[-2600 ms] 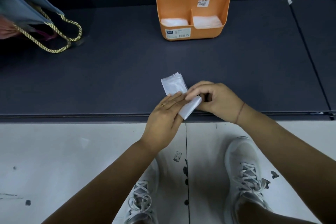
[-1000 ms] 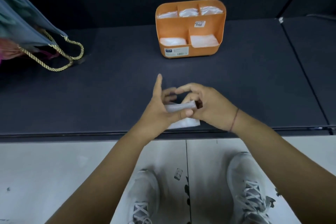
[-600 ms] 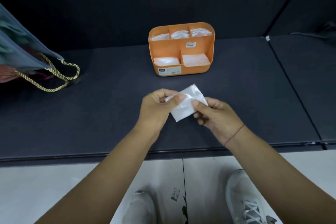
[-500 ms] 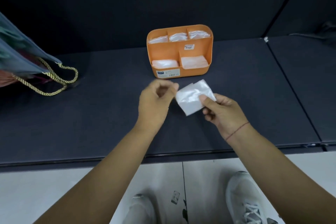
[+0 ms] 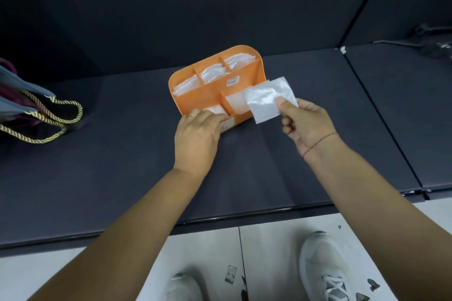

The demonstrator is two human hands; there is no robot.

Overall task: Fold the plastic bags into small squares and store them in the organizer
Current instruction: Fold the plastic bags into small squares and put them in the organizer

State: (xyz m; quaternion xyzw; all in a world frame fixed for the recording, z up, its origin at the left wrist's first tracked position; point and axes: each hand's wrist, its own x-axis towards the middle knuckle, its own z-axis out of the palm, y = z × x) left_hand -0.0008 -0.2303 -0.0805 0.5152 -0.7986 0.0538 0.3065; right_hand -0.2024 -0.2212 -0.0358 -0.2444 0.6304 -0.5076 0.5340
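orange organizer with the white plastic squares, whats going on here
A person at a dark table is storing folded bags. The right hand pinches a folded plastic bag, held up by the front right compartment of the orange organizer. The left hand grips the organizer's front left corner. Every compartment in view already holds white folded bags.

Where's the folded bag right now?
Head view, right of centre: the folded bag is pinched in the right hand, right by the front right compartment of the orange organizer, whose front left corner the left hand holds.
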